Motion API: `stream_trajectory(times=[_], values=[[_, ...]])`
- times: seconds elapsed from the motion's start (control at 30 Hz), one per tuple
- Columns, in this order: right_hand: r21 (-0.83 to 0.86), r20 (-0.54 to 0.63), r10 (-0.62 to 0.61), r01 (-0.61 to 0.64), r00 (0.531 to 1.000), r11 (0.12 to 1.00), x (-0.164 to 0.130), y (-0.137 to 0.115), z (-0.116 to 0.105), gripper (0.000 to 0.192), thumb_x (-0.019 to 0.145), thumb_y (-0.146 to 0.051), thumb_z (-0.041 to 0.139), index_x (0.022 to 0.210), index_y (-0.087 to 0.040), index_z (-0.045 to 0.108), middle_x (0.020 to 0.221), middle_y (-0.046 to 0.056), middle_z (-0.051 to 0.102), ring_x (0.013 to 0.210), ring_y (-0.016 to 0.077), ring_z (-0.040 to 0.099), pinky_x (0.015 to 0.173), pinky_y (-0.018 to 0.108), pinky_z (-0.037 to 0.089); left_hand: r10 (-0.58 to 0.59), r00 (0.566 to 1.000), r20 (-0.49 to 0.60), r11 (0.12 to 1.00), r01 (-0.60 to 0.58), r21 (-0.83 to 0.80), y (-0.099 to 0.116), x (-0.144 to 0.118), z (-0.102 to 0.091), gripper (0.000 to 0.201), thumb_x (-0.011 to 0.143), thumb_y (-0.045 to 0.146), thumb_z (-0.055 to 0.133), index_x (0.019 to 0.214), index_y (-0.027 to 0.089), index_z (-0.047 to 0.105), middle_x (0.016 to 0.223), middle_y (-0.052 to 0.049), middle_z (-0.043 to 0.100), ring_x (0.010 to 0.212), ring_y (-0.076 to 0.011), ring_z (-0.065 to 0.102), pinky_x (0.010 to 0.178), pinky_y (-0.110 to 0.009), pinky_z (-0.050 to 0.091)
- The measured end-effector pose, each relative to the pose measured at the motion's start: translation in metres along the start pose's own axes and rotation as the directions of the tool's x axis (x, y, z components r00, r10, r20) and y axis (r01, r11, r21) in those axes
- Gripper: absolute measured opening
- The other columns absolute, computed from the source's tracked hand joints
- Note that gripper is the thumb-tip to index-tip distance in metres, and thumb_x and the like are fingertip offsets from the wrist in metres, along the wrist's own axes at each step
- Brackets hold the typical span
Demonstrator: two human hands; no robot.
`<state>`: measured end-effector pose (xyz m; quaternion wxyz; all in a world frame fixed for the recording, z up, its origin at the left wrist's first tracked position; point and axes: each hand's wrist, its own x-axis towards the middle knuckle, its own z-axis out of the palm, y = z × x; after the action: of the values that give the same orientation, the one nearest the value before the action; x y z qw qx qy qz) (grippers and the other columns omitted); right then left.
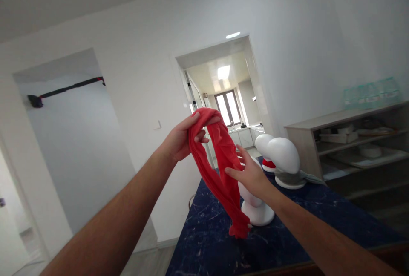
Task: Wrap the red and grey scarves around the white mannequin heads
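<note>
My left hand point(188, 137) is closed around the upper fold of a red scarf point(231, 191), whose two lengths hang down toward the table. My right hand point(249, 171) is at the scarf's right side, thumb against the cloth, fingers spread apart. Just behind the scarf and my right hand stands a white mannequin head point(258, 213), partly hidden by both. The scarf's lower end hangs in front of its base, over the dark blue marbled table point(204, 229).
Farther back on the table stand two more white mannequin heads, the nearer one point(284, 154) with a grey scarf point(290, 178) at its neck, the other with red cloth point(268, 164). A wooden shelf point(300, 133) at right bears packed bottles point(370, 95). A doorway opens behind.
</note>
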<state>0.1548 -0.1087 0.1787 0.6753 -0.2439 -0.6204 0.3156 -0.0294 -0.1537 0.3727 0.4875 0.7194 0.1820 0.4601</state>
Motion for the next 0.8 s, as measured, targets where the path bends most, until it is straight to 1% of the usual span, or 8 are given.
stream_trajectory(times=[0.1, 0.2, 0.3, 0.37, 0.43, 0.53, 0.7, 0.8], values=[[0.076, 0.167, 0.089, -0.103, 0.982, 0.992, 0.009, -0.006, 0.003, 0.052, 0.078, -0.041, 0.088, 0.120, -0.021, 0.066, 0.102, 0.005, 0.076, 0.088, 0.0211, 0.070, 0.086, 0.040, 0.060, -0.010, 0.997, 0.081, 1.000, 0.010, -0.002, 0.005, -0.002, -0.009, 0.032, 0.102, 0.027, 0.056, 0.128, 0.014, 0.068, 0.114, -0.009, 0.080, 0.045, -0.0026, 0.046, 0.063, -0.025, 0.066], [0.286, 0.296, 0.166, -0.253, 0.941, 0.924, 0.023, -0.019, -0.002, 0.031, 0.083, -0.045, 0.081, 0.092, -0.019, 0.065, 0.066, -0.003, 0.065, 0.058, 0.0143, 0.062, 0.074, 0.038, 0.062, -0.051, 0.995, 0.087, 0.998, 0.048, 0.039, 0.002, -0.007, -0.037, 0.031, 0.099, 0.030, 0.062, 0.124, 0.015, 0.070, 0.118, -0.010, 0.079, 0.046, -0.0029, 0.050, 0.066, -0.027, 0.067], [0.387, 0.322, 0.153, -0.277, 0.934, 0.879, 0.040, -0.040, -0.010, 0.028, 0.081, -0.043, 0.078, 0.083, -0.021, 0.060, 0.057, -0.008, 0.055, 0.046, 0.0097, 0.049, 0.059, 0.033, 0.060, -0.208, 0.974, 0.089, 0.967, 0.192, 0.167, -0.007, -0.015, -0.067, 0.041, 0.099, 0.049, 0.066, 0.121, 0.015, 0.072, 0.116, -0.016, 0.079, 0.057, -0.0105, 0.065, 0.073, -0.032, 0.068], [0.339, 0.344, 0.136, -0.257, 0.929, 0.905, 0.051, -0.053, -0.011, 0.021, 0.080, -0.037, 0.075, 0.083, -0.022, 0.061, 0.056, -0.008, 0.054, 0.044, 0.0087, 0.045, 0.051, 0.029, 0.055, -0.310, 0.947, 0.088, 0.926, 0.280, 0.253, -0.015, -0.018, -0.075, 0.053, 0.097, 0.058, 0.066, 0.129, 0.017, 0.070, 0.118, -0.020, 0.078, 0.076, -0.0207, 0.077, 0.077, -0.035, 0.067], [0.245, 0.350, 0.134, -0.229, 0.927, 0.942, 0.058, -0.062, -0.008, 0.012, 0.079, -0.029, 0.071, 0.084, -0.021, 0.064, 0.052, -0.007, 0.052, 0.043, 0.0089, 0.044, 0.046, 0.025, 0.048, -0.359, 0.928, 0.096, 0.897, 0.315, 0.309, -0.025, -0.019, -0.069, 0.062, 0.097, 0.059, 0.067, 0.143, 0.019, 0.062, 0.124, -0.021, 0.076, 0.092, -0.0267, 0.079, 0.080, -0.036, 0.066], [0.139, 0.315, 0.147, -0.199, 0.938, 0.970, 0.063, -0.066, 0.001, 0.007, 0.076, -0.023, 0.066, 0.083, -0.019, 0.066, 0.051, -0.006, 0.053, 0.044, 0.0091, 0.046, 0.042, 0.021, 0.036, -0.408, 0.897, 0.169, 0.867, 0.322, 0.381, -0.036, -0.019, -0.039, 0.064, 0.095, 0.048, 0.074, 0.150, 0.021, 0.057, 0.128, -0.019, 0.075, 0.106, -0.0289, 0.077, 0.091, -0.039, 0.063], [0.148, 0.236, 0.136, -0.174, 0.962, 0.974, 0.057, -0.063, -0.002, 0.004, 0.074, -0.023, 0.064, 0.076, -0.020, 0.062, 0.054, -0.006, 0.053, 0.042, 0.0082, 0.045, 0.040, 0.020, 0.037, -0.503, 0.815, 0.286, 0.808, 0.326, 0.491, -0.048, -0.021, 0.004, 0.035, 0.088, 0.031, 0.082, 0.120, 0.020, 0.077, 0.121, -0.012, 0.080, 0.113, -0.0303, 0.075, 0.108, -0.046, 0.055], [0.182, 0.232, 0.160, -0.204, 0.959, 0.962, 0.052, -0.062, -0.016, 0.007, 0.075, -0.024, 0.066, 0.077, -0.021, 0.060, 0.053, -0.008, 0.047, 0.040, 0.0069, 0.039, 0.041, 0.021, 0.042, -0.500, 0.828, 0.255, 0.828, 0.370, 0.422, -0.056, -0.026, 0.007, 0.024, 0.089, 0.032, 0.080, 0.108, 0.017, 0.079, 0.114, -0.012, 0.081, 0.104, -0.0276, 0.077, 0.102, -0.042, 0.058]])
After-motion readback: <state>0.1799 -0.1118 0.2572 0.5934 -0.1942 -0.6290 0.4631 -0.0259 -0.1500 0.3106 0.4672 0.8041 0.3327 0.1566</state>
